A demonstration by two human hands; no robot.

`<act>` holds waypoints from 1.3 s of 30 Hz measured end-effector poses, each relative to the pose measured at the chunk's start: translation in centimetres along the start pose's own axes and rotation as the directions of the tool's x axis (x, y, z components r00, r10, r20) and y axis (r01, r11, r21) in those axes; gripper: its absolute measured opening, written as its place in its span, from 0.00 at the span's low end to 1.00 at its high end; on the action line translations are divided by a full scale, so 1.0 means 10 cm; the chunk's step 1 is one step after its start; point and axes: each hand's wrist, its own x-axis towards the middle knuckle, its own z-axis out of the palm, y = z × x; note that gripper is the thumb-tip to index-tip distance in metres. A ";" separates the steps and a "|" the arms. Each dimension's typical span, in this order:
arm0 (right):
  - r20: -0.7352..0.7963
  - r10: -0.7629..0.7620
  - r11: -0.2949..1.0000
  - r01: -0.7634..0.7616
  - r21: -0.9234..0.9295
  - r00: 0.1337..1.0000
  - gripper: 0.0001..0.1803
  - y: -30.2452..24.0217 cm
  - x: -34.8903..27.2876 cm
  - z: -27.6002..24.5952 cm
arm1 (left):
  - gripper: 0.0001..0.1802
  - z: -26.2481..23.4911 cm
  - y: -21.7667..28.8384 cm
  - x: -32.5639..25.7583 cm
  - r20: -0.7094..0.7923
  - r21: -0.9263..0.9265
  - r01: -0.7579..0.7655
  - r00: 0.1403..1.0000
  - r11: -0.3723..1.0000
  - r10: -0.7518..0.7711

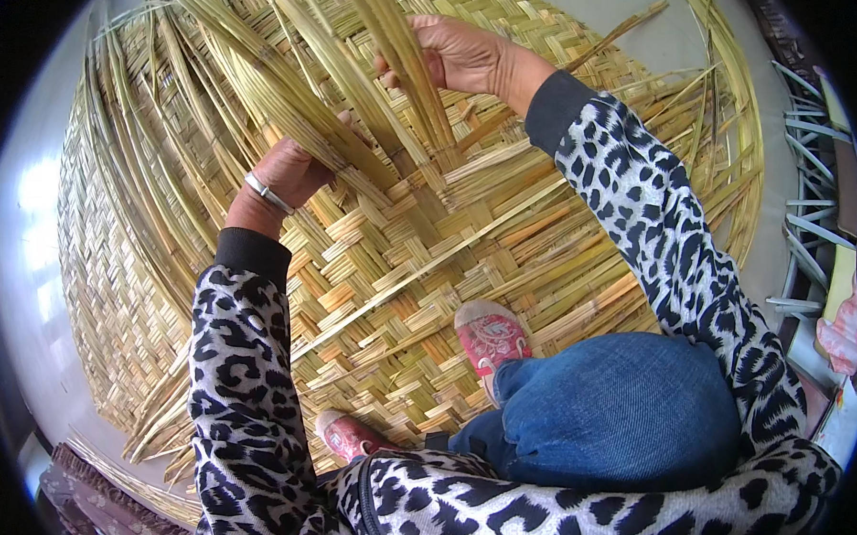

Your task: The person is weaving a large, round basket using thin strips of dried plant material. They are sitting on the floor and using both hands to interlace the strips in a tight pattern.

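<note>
A large woven mat (372,289) of yellow-green split reed strips spreads over the floor under me. My left hand (295,173), a silver bangle at its wrist, is closed around a bundle of long reed strips (282,92) that slants up to the left; its fingers are mostly hidden under them. To its right, my right hand (453,56) grips another group of raised strips (405,68) between thumb and fingers. Both groups rise from the woven part of the mat, their lower ends running into the weave. Flat crosswise strips (510,168) lie just below my right hand.
Loose strip ends (729,130) fan out along the mat's right side, and others (117,138) hang over its left. My pink shoes (489,337) stand on the mat. A pale metal rack (808,194) is at the far right; dark patterned cloth (104,502) lies lower left.
</note>
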 end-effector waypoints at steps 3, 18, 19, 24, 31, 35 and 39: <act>0.149 -0.038 0.965 -0.003 0.261 0.988 0.14 -0.02 -0.06 0.01 | 0.18 -0.01 -0.01 0.03 -0.014 0.000 0.034 0.999 0.999 -0.034; 0.060 0.061 0.998 -0.060 -0.021 0.996 0.19 0.06 0.15 0.38 | 0.32 0.20 0.21 -0.03 0.078 0.337 0.196 0.969 0.921 -0.235; 0.109 -0.022 0.998 0.016 0.053 0.994 0.18 0.08 0.13 0.34 | 0.30 0.21 0.23 -0.03 0.112 0.299 0.210 0.961 0.931 -0.253; -0.295 -0.135 0.949 0.209 0.235 0.946 0.12 0.14 -0.21 0.01 | 0.35 0.08 0.10 -0.05 0.115 0.245 0.157 0.975 0.957 -0.189; -0.627 -0.196 0.946 0.314 0.083 0.754 0.06 0.12 -1.21 -0.14 | 0.18 -0.13 -0.13 0.06 0.083 0.474 0.005 0.995 0.880 -0.051; -0.703 -0.141 0.967 0.248 0.052 0.697 0.08 0.10 -1.08 -0.17 | 0.14 -0.22 -0.22 0.19 -0.047 0.127 0.191 0.981 0.973 -0.186; -0.474 -0.025 0.998 0.049 0.038 0.880 0.13 0.30 -0.75 -0.12 | 0.10 -0.47 -0.36 0.30 -0.099 0.212 0.186 0.981 0.959 -0.168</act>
